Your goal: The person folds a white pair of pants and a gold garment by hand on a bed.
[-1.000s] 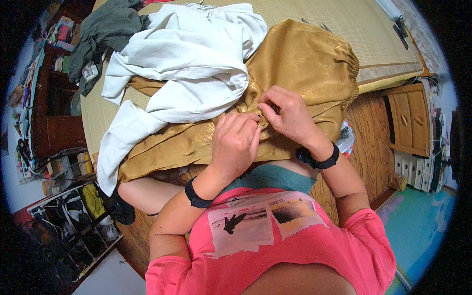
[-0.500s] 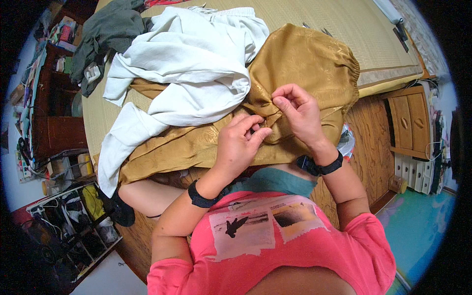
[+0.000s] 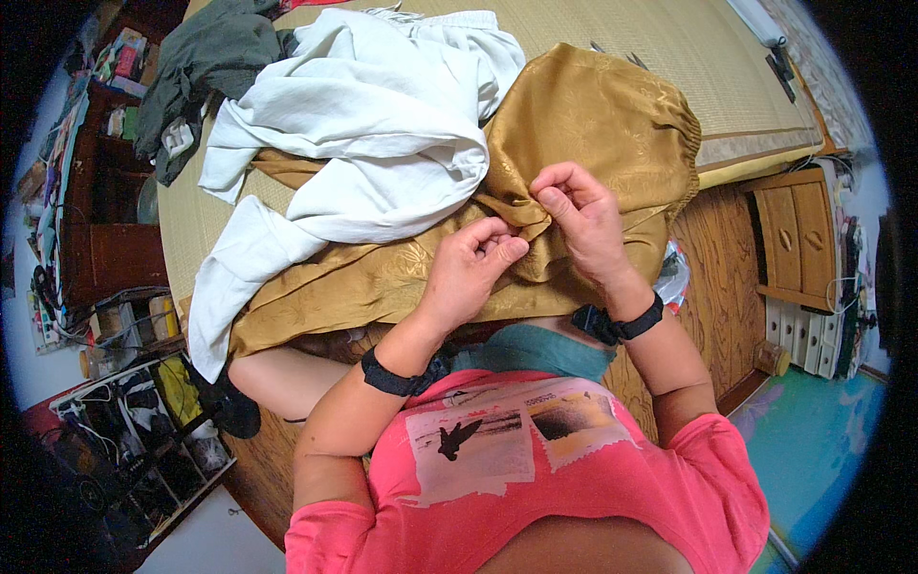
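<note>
A golden-brown satiny garment (image 3: 598, 115) with a gathered elastic edge at its right lies spread over my lap and the mat's near edge. My left hand (image 3: 469, 263) pinches a small bunched fold of it between thumb and fingers. Just right of and above that, my right hand (image 3: 581, 220) is closed in a pinch, its thumb and forefinger against the same fold. Whatever fine thing may be between those fingertips is too small to make out. A white garment (image 3: 373, 124) with a gathered waist lies crumpled over the golden-brown one, left of my hands.
A dark grey garment (image 3: 201, 77) lies at the far left of the woven mat (image 3: 688, 38). Scissors (image 3: 634, 60) lie partly hidden behind the golden-brown cloth. At the right stands a wooden drawer cabinet (image 3: 789, 234); at the lower left, an open compartment box (image 3: 143, 430).
My left hand has turned slightly, its fingers drawing closer around the fold. The right hand has barely shifted, and the bunched cloth between the hands has changed shape a little.
</note>
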`<state>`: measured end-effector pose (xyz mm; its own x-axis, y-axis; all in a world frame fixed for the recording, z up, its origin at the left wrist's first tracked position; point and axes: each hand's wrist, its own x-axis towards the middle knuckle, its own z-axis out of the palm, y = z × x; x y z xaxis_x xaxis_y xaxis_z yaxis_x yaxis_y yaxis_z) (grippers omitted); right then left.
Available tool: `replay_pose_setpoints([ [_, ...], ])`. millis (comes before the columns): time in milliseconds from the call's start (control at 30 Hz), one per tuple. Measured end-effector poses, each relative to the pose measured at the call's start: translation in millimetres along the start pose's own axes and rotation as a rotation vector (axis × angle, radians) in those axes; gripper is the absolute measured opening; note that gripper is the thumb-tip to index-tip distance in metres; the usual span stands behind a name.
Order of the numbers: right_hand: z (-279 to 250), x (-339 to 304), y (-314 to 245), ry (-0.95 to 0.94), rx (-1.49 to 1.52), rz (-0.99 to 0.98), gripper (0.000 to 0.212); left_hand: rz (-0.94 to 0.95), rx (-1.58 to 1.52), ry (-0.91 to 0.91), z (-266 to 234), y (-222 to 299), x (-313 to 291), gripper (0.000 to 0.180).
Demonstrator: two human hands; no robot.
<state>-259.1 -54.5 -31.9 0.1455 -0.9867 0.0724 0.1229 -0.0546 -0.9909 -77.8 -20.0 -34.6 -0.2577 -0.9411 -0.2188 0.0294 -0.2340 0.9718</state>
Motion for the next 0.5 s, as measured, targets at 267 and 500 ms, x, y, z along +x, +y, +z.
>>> replay_pose_setpoints([
  [267, 5, -2, 6, 0.006, 0.027, 0.007, 0.009, 0.054, 0.068, 0.019, 1, -7, 3, 0.017],
  [500, 5, -2, -15, 0.210, -0.090, 0.045, 0.011, 0.523, 0.481, 0.205, 1, 12, 1, 0.013],
])
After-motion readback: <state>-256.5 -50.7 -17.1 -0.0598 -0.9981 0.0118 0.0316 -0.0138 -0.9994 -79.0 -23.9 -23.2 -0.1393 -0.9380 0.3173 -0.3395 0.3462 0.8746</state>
